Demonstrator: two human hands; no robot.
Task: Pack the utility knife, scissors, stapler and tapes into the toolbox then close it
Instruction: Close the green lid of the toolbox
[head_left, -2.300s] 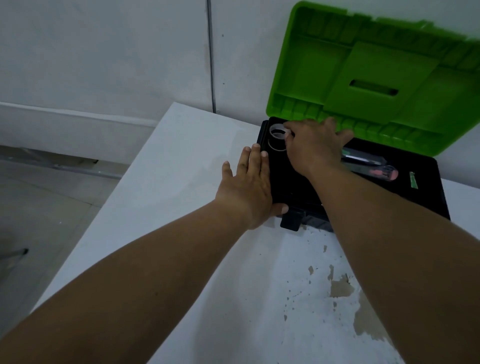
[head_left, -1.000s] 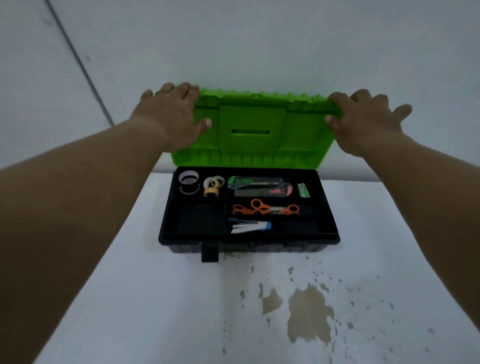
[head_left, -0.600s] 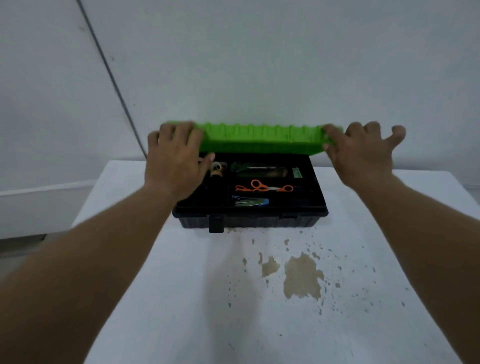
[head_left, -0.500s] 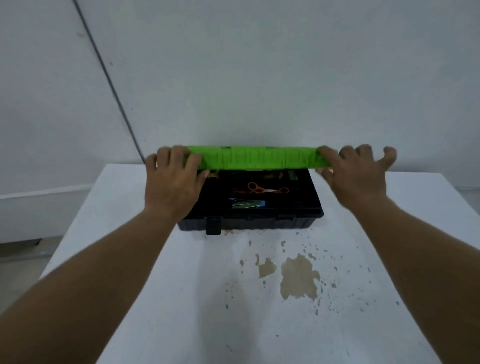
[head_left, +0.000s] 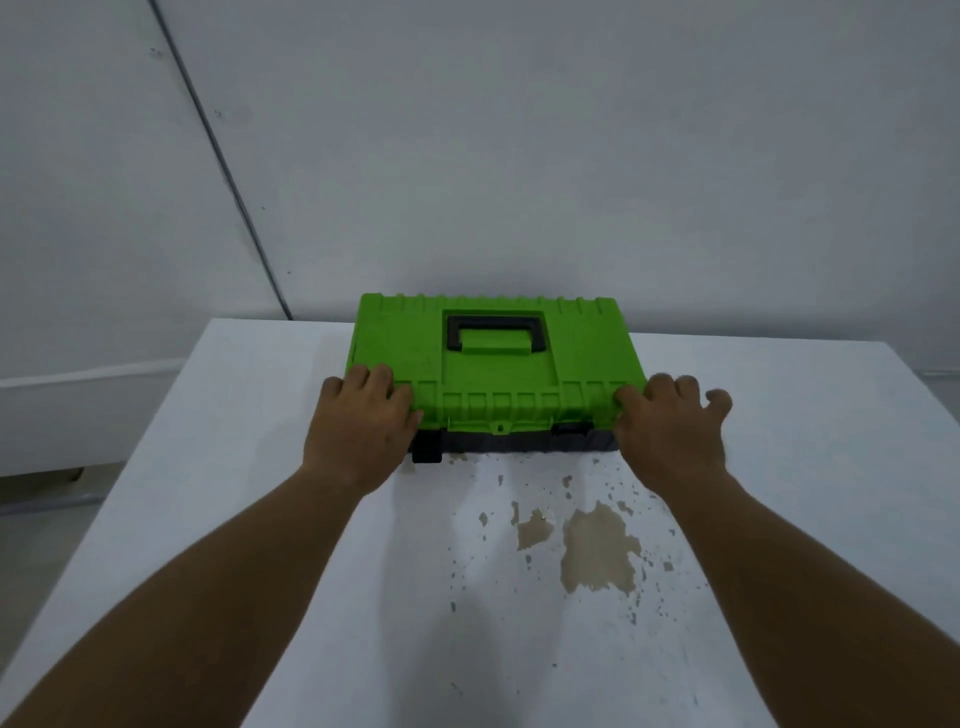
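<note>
The left hand (head_left: 363, 426) lies palm-down on the front left corner of the toolbox (head_left: 496, 374), fingers together and curled over the green lid (head_left: 405, 348), pressing rather than gripping. Just beside its thumb a black latch (head_left: 427, 451) hangs at the box's front edge. At the front right corner the right hand (head_left: 670, 431) rests the same way, fingers loosely spread, thumb against the lid's front rim. Half a second ago the lid stood half-raised with scissors and stapler visible beneath; now it sits flat on the black base (head_left: 519, 442), contents hidden, black handle (head_left: 497, 333) folded down. The box sits at the table's (head_left: 260, 467) far edge against the wall (head_left: 519, 156); bare tabletop with worn patches (head_left: 597, 551) stretches toward the viewer and to both sides.
</note>
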